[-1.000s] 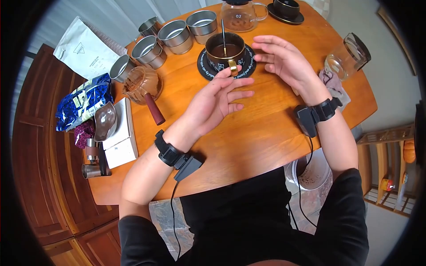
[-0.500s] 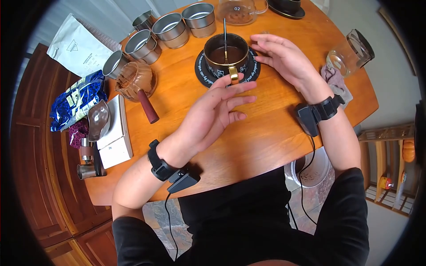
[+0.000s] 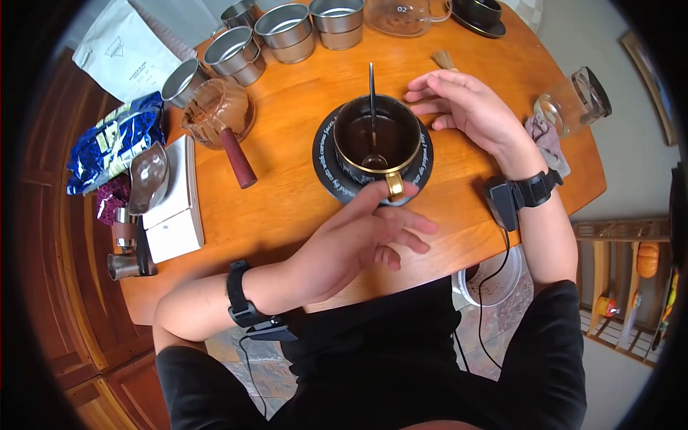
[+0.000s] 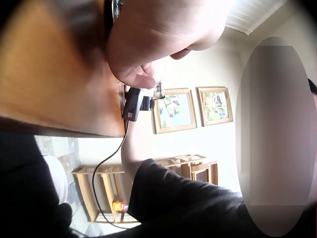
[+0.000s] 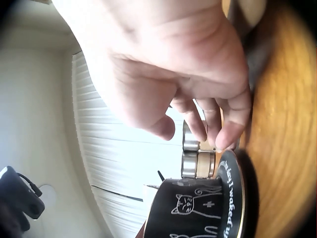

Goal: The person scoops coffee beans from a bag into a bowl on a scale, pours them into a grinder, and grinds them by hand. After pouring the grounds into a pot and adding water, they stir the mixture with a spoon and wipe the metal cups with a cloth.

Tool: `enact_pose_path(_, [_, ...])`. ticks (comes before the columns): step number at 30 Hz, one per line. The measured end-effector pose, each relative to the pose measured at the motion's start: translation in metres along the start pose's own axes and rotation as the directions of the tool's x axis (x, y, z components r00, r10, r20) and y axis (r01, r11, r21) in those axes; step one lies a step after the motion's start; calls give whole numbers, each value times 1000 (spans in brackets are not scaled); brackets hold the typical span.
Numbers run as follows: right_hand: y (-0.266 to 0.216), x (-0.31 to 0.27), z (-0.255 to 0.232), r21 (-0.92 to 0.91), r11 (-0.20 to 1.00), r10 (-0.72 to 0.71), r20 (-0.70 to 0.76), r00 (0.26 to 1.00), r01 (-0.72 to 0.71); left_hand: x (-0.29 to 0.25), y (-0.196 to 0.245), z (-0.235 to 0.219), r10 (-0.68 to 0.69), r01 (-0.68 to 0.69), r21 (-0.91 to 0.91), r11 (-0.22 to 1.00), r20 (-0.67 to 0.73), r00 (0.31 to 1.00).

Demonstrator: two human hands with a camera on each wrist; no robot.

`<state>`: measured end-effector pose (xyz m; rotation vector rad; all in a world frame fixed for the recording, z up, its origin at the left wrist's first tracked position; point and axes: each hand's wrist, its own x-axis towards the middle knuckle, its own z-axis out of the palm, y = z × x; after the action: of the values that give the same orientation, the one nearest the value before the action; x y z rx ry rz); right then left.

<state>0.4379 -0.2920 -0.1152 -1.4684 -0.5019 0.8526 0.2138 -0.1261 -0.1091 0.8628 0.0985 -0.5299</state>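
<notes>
A black cup (image 3: 358,147) with cat drawings, a gold rim and dark liquid inside stands on a black saucer (image 3: 325,168) with white lettering. A thin spoon (image 3: 373,93) leans upright in it. My left hand (image 3: 351,240) holds the cup by its gold handle (image 3: 395,184), one fingertip showing past it; the other fingers stretch loosely below. The right hand (image 3: 476,111) is at the saucer's right side, its fingers gently bent and holding nothing. Seen from the right wrist, a fingertip (image 5: 230,136) of that hand comes right up to the saucer's edge.
Metal cups (image 3: 287,32) line the back, near a glass server (image 3: 398,18). A dripper with a red handle (image 3: 239,159), a blue bag (image 3: 118,143) and a white scale (image 3: 175,229) are left. A small brush (image 3: 443,59), a cloth (image 3: 548,147) and a glass jar (image 3: 566,104) lie right.
The cup and saucer have come toward the body, turning slightly, with my left hand at the handle. The left forearm has swung lower; the right hand stays beside the saucer.
</notes>
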Motion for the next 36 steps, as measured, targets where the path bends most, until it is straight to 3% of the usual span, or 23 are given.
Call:
enact_pose_path(2, [-4, -5, 5, -49, 998, -30, -7, 1000, 29, -4, -4, -1, -9, 11, -27, 1000, 42, 999])
enact_pose_path(5, [-10, -9, 11, -283, 950, -147, -25, 989, 134, -1, -2, -3, -60, 57, 32, 998, 98, 993])
enact_pose_path(9, [-40, -9, 38, -431, 890, -98, 143, 985, 151, 1, -7, -15, -51, 56, -24, 998, 173, 984])
enact_pose_path(10, [-44, -7, 48, -474, 858, -146, 148, 978, 200, 2, -7, -17, -56, 65, -43, 997, 190, 980])
enact_pose_path(15, [-33, 17, 60, -270, 940, -149, 216, 965, 206, 6, -13, -26, -47, 91, -163, 982, 258, 965])
enact_pose_path(20, [-32, 12, 55, -172, 951, -217, 226, 950, 259, 5, -9, -24, -82, 107, -92, 990, 247, 966])
enact_pose_path(26, [-35, -10, 47, -335, 852, -379, 134, 916, 402, 6, -10, -27, -90, 122, -114, 986, 252, 964])
enact_pose_path(30, [-41, -17, 46, -359, 855, -376, 67, 924, 374, 6, -7, -27, -94, 125, -105, 987, 256, 962])
enact_pose_path(36, [-41, -20, 48, -351, 877, -281, 182, 942, 329, 6, -8, -28, -96, 133, -126, 983, 265, 959])
